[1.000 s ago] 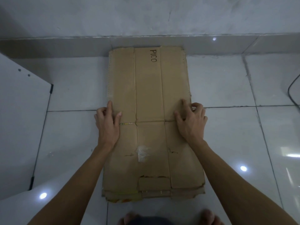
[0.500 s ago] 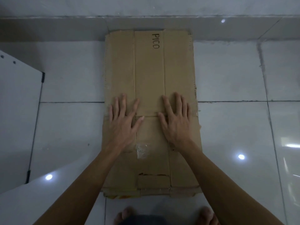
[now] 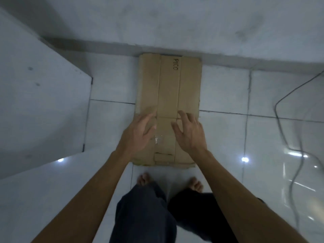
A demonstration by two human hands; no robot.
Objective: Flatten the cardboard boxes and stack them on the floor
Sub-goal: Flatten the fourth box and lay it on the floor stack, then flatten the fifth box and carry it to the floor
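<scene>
A flattened brown cardboard box, marked "PICO" near its far end, lies on the white tiled floor with that end against the wall base. More flattened cardboard edges show beneath its near end. My left hand hovers over the near left part, fingers spread, holding nothing. My right hand hovers over the near right part, fingers spread and slightly curled, also holding nothing. Whether the fingertips touch the cardboard is unclear.
A white panel stands at the left. A dark cable snakes over the tiles at the right. My bare feet and dark trousers are just behind the cardboard's near edge. The wall base runs across the back.
Both palms were pressed flat on the cardboard; now they are lifted off it. The view has risen and pulled back, so my legs and feet show.
</scene>
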